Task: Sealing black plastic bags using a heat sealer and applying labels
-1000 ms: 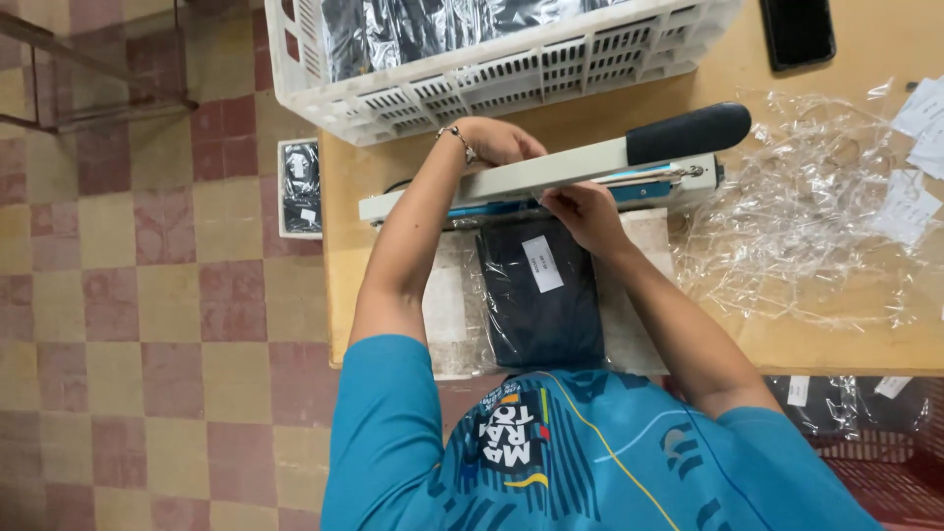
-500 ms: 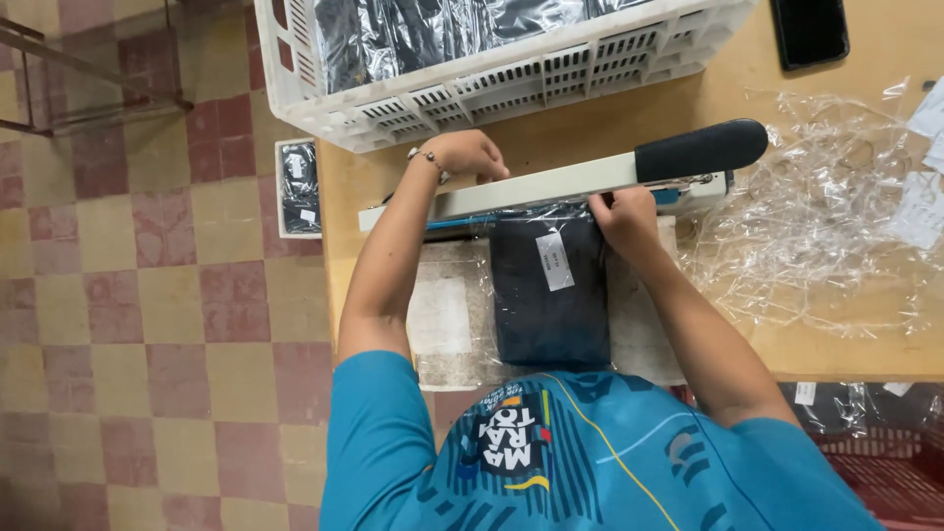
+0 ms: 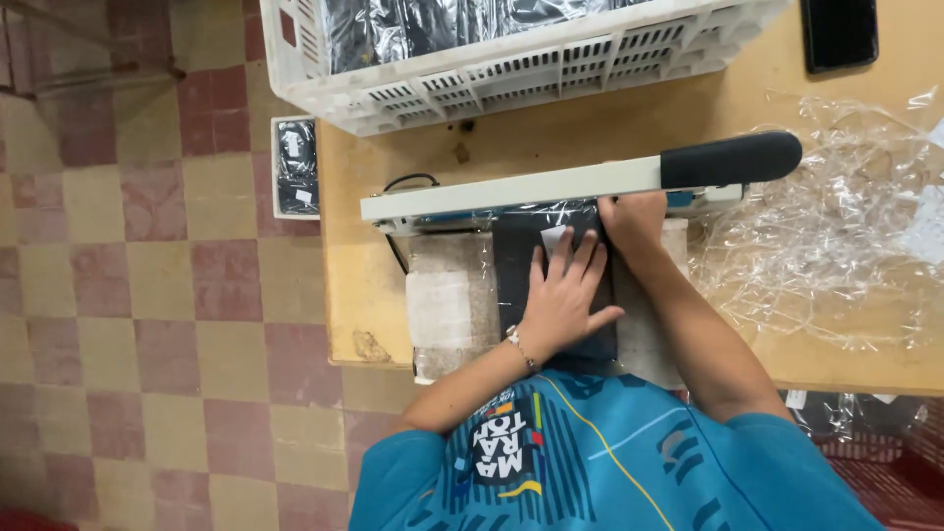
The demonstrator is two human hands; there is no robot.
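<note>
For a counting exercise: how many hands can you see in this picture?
2. The left hand lies flat on the dark bagged package. The right hand is at the package's top edge, under the sealer arm; its fingers are partly hidden.

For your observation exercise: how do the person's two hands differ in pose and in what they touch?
The left hand lies flat with fingers spread on the dark bagged garment, fully in view. The right hand sits further up at the garment's top edge, partly tucked under the sealer arm, fingers hidden. The left wrist wears a bracelet; none shows on the right. Both hands touch the same garment.
</note>
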